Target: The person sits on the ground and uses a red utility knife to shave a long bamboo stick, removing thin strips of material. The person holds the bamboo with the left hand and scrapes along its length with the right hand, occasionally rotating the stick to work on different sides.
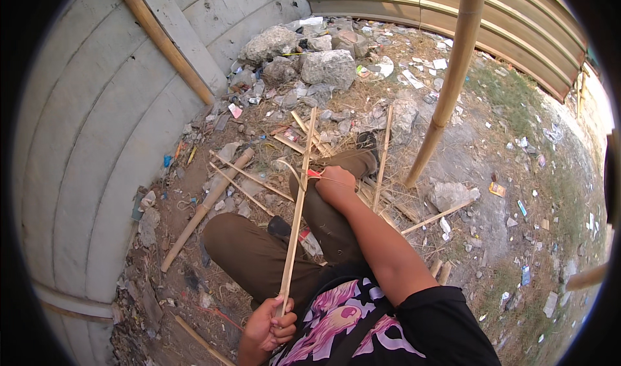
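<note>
A long split bamboo strip (296,230) slants up from my lap, past my bent knees. My left hand (266,326) is closed round its lower end, close to my body. Farther up, my right hand (337,186) is closed on a small red-handled tool (314,173) pressed against the strip's edge. The tool's blade is mostly hidden behind the strip and my fist. A thin pale curl (289,167) bends out to the left of the strip at that spot; it looks like a bamboo shaving.
More bamboo strips (383,156) lie around my legs, beside a thicker bamboo pole (208,207). An upright bamboo post (453,75) stands ahead on the right. Concrete chunks (328,68) and litter cover the far ground. A grey panel wall (97,127) bounds the left, a corrugated metal fence (381,0) the back.
</note>
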Motion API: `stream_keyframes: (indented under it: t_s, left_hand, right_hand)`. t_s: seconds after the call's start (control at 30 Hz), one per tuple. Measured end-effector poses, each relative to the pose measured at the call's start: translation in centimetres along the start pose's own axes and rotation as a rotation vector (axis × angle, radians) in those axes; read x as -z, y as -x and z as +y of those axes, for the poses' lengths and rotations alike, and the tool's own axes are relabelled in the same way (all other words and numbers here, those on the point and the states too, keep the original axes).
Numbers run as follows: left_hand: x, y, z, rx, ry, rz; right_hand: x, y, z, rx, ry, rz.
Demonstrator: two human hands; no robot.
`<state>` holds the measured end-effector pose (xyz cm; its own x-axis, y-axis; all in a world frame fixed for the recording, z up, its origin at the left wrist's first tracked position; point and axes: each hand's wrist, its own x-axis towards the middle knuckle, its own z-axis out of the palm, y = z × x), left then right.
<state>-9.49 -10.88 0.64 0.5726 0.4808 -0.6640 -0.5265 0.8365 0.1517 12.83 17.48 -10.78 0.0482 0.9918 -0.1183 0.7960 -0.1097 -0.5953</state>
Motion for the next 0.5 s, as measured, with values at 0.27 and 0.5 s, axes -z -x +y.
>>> stream_keyframes:
  t_s: [0.27,0.5]
  left_hand:
    - [2.0,-0.8,0.1,-0.067,0.028,-0.018]
    - [3.1,-3.1,0.5,-0.044,0.089,-0.043]
  right_hand:
    - [1.0,-3.8,1.6,-0.054,-0.056,-0.502]
    - [7.2,-2.0,4.7,0.07,-0.171,-0.802]
